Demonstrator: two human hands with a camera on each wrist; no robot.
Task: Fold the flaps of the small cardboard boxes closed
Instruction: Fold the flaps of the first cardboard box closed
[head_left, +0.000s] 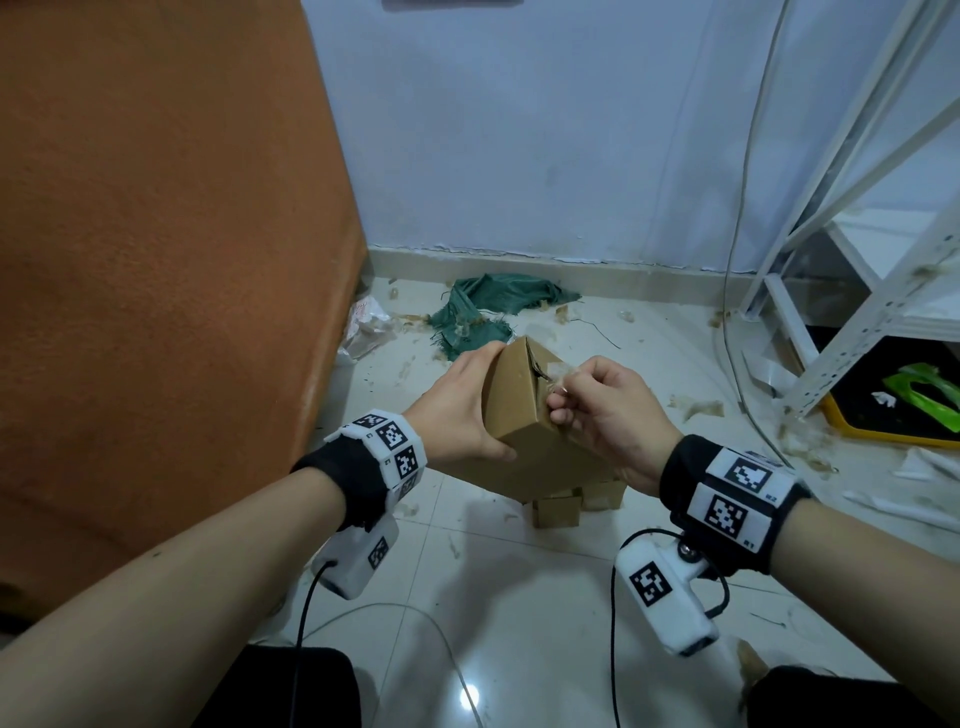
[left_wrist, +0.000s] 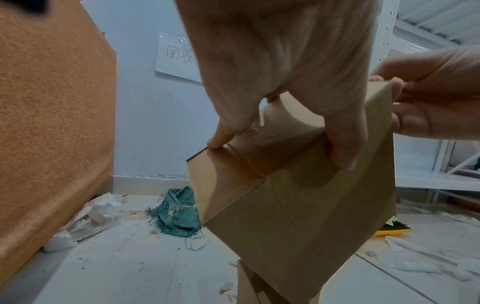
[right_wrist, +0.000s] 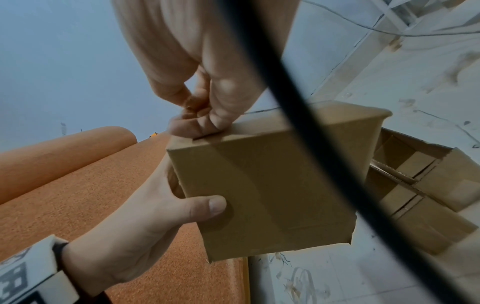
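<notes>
L to R: tall orange felt-textured panel fills the left side, standing on the glossy white tiled floor. At its foot, crumpled clear plastic wrapping; just R of that a frayed dark-green woven cloth near the skirting, w/ tape scraps and paper bits strewn about. Far R a white perforated-metal shelving rack, and under it a black mat w/ yellow rim carrying a bright green plastic piece. Thin cables run down the pale blue wall.

Small plain brown cardboard box is held in the air, tilted, above more small brown cardboard boxes on the floor, some w/ flaps open in the R wrist view. Nothing between head cam and box; in the R wrist view a black cable crosses in front.

Left hand grips box's left side: thumb across the near face, fingers wrapped over the far edge. Right hand is at the box's upper R end, fingertips curled and pinching the flap edge there. Cardboard is matte, smooth, sharp-creased.
</notes>
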